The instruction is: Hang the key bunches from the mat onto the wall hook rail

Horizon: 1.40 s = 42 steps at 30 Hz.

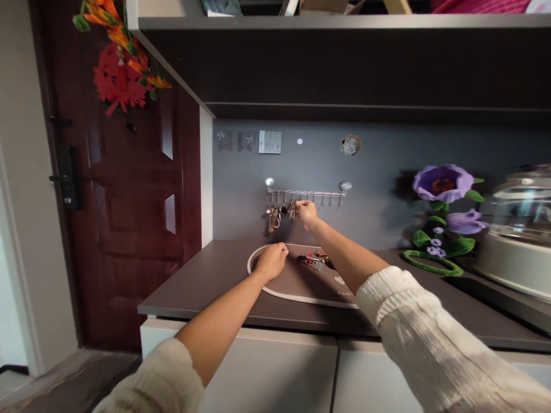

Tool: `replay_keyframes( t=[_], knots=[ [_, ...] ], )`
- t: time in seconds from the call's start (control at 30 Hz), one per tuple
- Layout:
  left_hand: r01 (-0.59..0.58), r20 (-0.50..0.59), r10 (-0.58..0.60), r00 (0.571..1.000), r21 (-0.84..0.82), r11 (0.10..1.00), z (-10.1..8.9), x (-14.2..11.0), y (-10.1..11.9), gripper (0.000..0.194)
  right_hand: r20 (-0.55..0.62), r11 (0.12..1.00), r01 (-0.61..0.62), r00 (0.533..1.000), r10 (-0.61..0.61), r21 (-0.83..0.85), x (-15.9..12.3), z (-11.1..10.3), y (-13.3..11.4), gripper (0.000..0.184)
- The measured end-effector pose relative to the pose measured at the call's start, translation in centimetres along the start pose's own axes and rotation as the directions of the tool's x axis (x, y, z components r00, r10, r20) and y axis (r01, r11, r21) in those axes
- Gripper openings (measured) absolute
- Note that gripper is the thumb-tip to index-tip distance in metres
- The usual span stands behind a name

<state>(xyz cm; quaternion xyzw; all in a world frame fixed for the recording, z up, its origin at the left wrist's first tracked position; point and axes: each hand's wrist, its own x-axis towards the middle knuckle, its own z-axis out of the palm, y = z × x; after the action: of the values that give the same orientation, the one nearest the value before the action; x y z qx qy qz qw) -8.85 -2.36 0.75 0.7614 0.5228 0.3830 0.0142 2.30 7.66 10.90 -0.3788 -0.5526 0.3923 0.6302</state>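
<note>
Reaching forward to the grey wall [379, 212], the person's right hand [307, 214] is at the hook rail [318, 193]. Its thumb and fingers are brought narrowly together on some small keys [293, 211], which are just below the hooks; whether their ring already sits on a hook, one cannot tell. To the left of these keys, a key bunch [274, 219] with a brown piece hangs from the same rail, while several hooks on the right side carry nothing.

The left hand [272, 261] is lower, over the left part of the brown mat [297, 291], with its fingers curled inward. It is not possible to tell if something is inside them, or if the hand touches the mat. Another key bunch [312, 261], with red and silver parts, lies on the mat between the two arms, partly hidden by the right forearm. The mat lies on the dark countertop [206, 275], and at the right stand purple flowers [443, 183].
</note>
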Motion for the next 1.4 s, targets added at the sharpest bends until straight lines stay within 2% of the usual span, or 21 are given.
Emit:
replay_keyframes(
  t=[0.2,0.63,1.0,1.4],
  knots=[
    [-0.019,0.009,0.019,1.0,0.017,1.0,0.2,0.1,0.0,0.022,-0.081,0.998,-0.02,0.996,0.024,0.053,1.3,0.6,0.8,0.012],
    [-0.016,0.024,0.016,1.0,0.006,1.0,0.1,0.1,0.0,0.022,-0.156,0.989,-0.069,0.984,0.089,0.13,2.0,1.4,1.2,0.018],
    [-0.017,0.025,0.017,1.0,0.002,1.0,0.3,0.1,-0.2,0.021,-0.14,0.999,-0.044,0.989,0.045,0.015,2.0,0.6,2.7,0.014],
    [-0.007,0.032,0.006,0.999,0.01,1.0,0.6,0.3,-0.5,0.02,-0.024,0.998,-0.047,0.999,0.048,0.039,1.6,-0.6,3.1,0.013]
  ],
)
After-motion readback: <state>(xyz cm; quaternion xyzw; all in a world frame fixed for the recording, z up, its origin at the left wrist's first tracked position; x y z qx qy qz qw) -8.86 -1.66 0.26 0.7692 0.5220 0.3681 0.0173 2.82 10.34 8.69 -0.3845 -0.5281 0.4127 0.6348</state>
